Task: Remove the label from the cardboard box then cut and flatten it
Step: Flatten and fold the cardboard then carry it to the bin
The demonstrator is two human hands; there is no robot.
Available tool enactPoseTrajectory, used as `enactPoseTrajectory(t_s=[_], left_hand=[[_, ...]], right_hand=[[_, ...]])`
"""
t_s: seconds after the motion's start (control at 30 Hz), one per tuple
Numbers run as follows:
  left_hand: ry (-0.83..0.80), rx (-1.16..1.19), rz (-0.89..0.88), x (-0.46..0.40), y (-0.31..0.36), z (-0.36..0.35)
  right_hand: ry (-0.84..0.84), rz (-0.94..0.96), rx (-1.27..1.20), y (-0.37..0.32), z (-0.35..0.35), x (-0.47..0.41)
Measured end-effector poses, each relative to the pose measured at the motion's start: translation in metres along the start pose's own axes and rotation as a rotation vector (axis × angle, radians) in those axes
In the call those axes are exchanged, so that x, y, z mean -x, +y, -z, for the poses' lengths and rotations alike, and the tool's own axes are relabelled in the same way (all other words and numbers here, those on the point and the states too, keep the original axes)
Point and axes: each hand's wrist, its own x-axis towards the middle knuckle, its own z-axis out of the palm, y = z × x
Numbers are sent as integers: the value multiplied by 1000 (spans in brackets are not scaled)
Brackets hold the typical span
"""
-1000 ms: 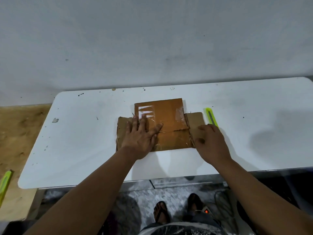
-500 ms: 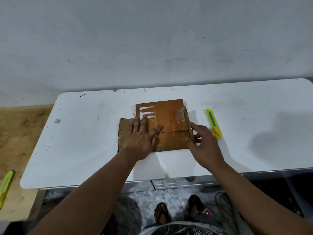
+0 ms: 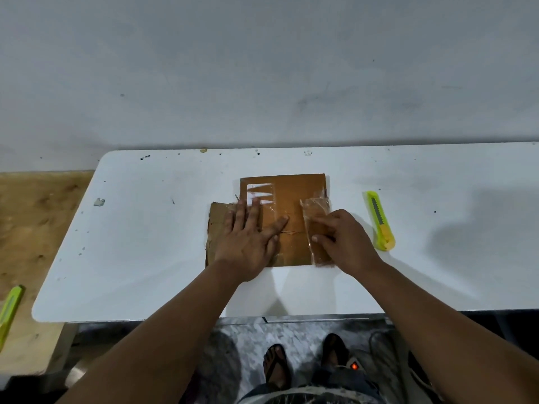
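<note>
A brown cardboard box (image 3: 291,196), flattened and streaked with clear tape, lies in the middle of the white table (image 3: 140,258). My left hand (image 3: 248,237) rests palm down on its left half, fingers spread. My right hand (image 3: 341,237) presses the taped right flap (image 3: 316,217), which is folded inward over the box, with fingertips on it. A yellow-green utility knife (image 3: 379,220) lies on the table just right of the box, untouched.
A second green knife (image 3: 8,310) lies on the wooden surface (image 3: 35,223) at the far left. The grey wall (image 3: 262,68) rises right behind the table. My sandalled feet (image 3: 277,365) and a power strip (image 3: 354,365) show below the table's front edge.
The right flap, lying open to the right one second ago, has been lifted and folded over onto the box by my right hand. My left hand has stayed pressed on the left half.
</note>
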Motion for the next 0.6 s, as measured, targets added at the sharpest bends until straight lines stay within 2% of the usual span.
enactPoseTrajectory(t_s=[0.2,0.5,0.6], left_hand=[[5,16,3,1,1,0],[14,50,28,4,1,5],[69,94,140,10,-1,3]], right_hand=[[-146,-30,138,5,0,-26],[-169,-103,207,-2,3,-34],[-164,-119,280,-3,0,-39]])
